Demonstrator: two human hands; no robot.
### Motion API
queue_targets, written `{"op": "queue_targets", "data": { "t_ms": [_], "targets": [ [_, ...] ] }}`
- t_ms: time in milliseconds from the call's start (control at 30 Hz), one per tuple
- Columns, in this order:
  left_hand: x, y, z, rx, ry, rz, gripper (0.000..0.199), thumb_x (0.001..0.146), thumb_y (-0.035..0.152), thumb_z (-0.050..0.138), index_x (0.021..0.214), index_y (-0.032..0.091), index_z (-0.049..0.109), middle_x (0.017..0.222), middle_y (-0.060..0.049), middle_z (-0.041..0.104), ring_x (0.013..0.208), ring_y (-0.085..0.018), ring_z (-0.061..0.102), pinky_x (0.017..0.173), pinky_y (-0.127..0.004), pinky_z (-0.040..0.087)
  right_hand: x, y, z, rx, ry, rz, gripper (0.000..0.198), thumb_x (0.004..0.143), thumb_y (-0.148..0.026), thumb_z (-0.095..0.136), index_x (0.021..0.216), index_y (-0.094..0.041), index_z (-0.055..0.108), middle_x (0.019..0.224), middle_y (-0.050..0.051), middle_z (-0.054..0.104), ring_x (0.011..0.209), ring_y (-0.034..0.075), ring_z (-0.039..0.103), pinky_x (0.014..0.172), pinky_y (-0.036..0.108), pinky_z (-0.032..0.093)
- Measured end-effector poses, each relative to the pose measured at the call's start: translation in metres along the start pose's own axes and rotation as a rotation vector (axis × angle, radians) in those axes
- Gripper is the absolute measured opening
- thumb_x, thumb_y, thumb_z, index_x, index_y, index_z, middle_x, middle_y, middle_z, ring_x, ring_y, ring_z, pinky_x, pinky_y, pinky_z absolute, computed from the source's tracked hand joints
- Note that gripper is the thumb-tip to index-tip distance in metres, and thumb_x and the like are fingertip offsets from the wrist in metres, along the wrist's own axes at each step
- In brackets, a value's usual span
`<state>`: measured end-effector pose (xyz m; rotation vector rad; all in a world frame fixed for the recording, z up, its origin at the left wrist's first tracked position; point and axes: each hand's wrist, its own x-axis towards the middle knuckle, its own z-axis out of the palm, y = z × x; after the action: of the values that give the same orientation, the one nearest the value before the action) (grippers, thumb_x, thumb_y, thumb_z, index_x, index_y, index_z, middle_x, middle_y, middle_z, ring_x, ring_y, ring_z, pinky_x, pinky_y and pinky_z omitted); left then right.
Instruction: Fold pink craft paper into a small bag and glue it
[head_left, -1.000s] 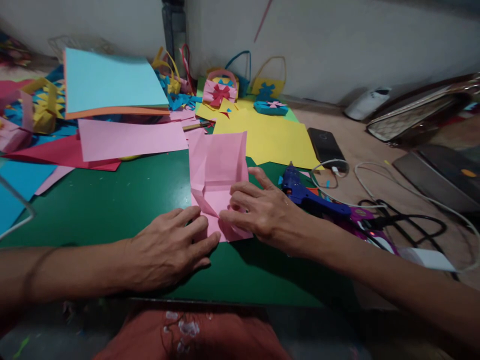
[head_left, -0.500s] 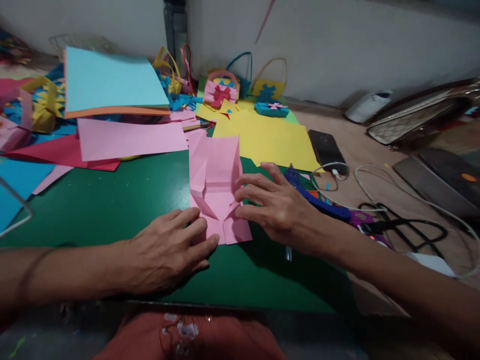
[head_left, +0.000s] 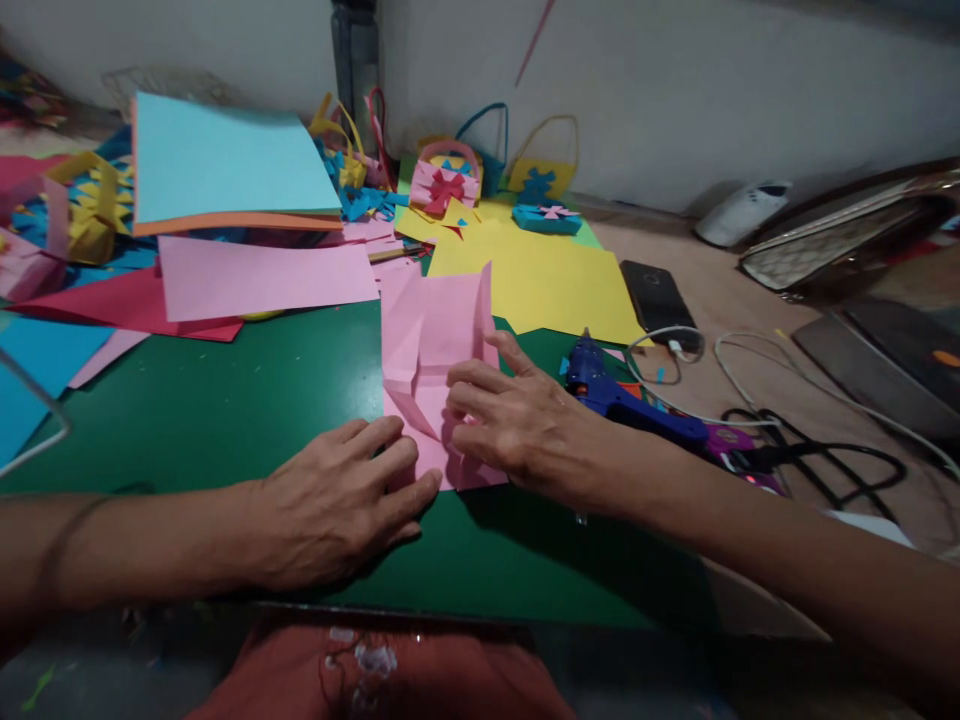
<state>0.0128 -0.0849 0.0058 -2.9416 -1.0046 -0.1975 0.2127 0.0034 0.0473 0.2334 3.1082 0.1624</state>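
Note:
A creased sheet of pink paper (head_left: 450,318) lies on the green tabletop, its side flaps standing partly up and its lower folds spread. My left hand (head_left: 337,505) rests at the paper's lower left corner, bent fingers and thumb holding it against the table. From the right, my right hand (head_left: 529,430) reaches over the paper. Its slightly curled fingers are apart and press on the right flap, covering most of the lower right folds. Just beyond my right wrist lies a blue glue gun (head_left: 622,400).
Yellow sheets (head_left: 547,275) lie behind the paper, with small paper handbags (head_left: 442,185) by the wall. A light-blue sheet (head_left: 232,160) tops a stack at left. A black phone (head_left: 660,300), white cable (head_left: 731,365) and black cord (head_left: 832,450) are on the right.
My right hand has moved left across the pink paper, pushing the right flap inward, and more of the glue gun shows. My left hand has stayed in place.

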Motion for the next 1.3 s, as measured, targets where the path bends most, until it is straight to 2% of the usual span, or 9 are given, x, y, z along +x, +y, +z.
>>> {"op": "queue_targets", "data": {
  "t_ms": [67, 267, 433, 700, 867, 1300],
  "targets": [
    [0.0, 0.0, 0.0, -0.008, -0.01, 0.001, 0.032, 0.091, 0.035, 0.037, 0.114, 0.016, 0.048, 0.095, -0.011, 0.052, 0.095, -0.027, 0.045, 0.075, -0.041, 0.043, 0.0, 0.001, 0.003, -0.012, 0.027, -0.032, 0.013, 0.082, -0.012, 0.046, 0.083, -0.017, 0.057, 0.085, 0.004, 0.057, 0.096, 0.022, 0.044, 0.099, 0.052, 0.019],
    [0.002, 0.0, -0.002, -0.016, -0.025, -0.008, 0.033, 0.09, 0.037, 0.038, 0.115, 0.019, 0.048, 0.094, -0.01, 0.051, 0.093, -0.026, 0.045, 0.073, -0.039, 0.042, -0.003, 0.001, 0.004, 0.018, -0.014, -0.041, 0.012, 0.081, -0.012, 0.046, 0.083, -0.018, 0.057, 0.085, 0.003, 0.058, 0.096, 0.02, 0.046, 0.1, 0.051, 0.02],
    [0.003, 0.0, -0.002, -0.021, -0.026, -0.013, 0.035, 0.09, 0.038, 0.038, 0.117, 0.019, 0.047, 0.093, -0.009, 0.05, 0.093, -0.027, 0.044, 0.072, -0.039, 0.041, -0.006, 0.0, 0.004, -0.07, 0.094, -0.037, 0.02, 0.088, -0.017, 0.042, 0.081, -0.018, 0.06, 0.088, 0.005, 0.06, 0.103, 0.021, 0.047, 0.098, 0.051, 0.025],
    [0.003, 0.0, -0.001, -0.013, -0.045, -0.02, 0.042, 0.088, 0.046, 0.036, 0.12, 0.02, 0.045, 0.094, -0.009, 0.049, 0.09, -0.028, 0.043, 0.069, -0.04, 0.04, -0.015, -0.003, 0.006, -0.132, 0.215, -0.07, 0.025, 0.088, -0.015, 0.041, 0.07, -0.017, 0.058, 0.084, 0.005, 0.062, 0.103, 0.02, 0.05, 0.1, 0.048, 0.031],
    [0.002, 0.0, 0.0, -0.004, -0.02, -0.025, 0.043, 0.088, 0.047, 0.037, 0.12, 0.02, 0.045, 0.097, -0.01, 0.05, 0.09, -0.027, 0.042, 0.069, -0.04, 0.04, -0.02, -0.002, 0.008, -0.112, 0.261, -0.068, 0.025, 0.089, -0.017, 0.04, 0.069, -0.019, 0.055, 0.083, 0.004, 0.061, 0.102, 0.018, 0.05, 0.099, 0.048, 0.032],
    [0.003, 0.001, -0.003, -0.03, -0.071, -0.034, 0.04, 0.09, 0.044, 0.035, 0.12, 0.021, 0.044, 0.097, -0.01, 0.049, 0.092, -0.028, 0.043, 0.071, -0.041, 0.04, -0.026, 0.002, 0.015, -0.002, 0.315, -0.053, 0.024, 0.089, -0.013, 0.039, 0.069, -0.018, 0.052, 0.084, 0.003, 0.061, 0.101, 0.017, 0.051, 0.095, 0.05, 0.031]
  ]
}}
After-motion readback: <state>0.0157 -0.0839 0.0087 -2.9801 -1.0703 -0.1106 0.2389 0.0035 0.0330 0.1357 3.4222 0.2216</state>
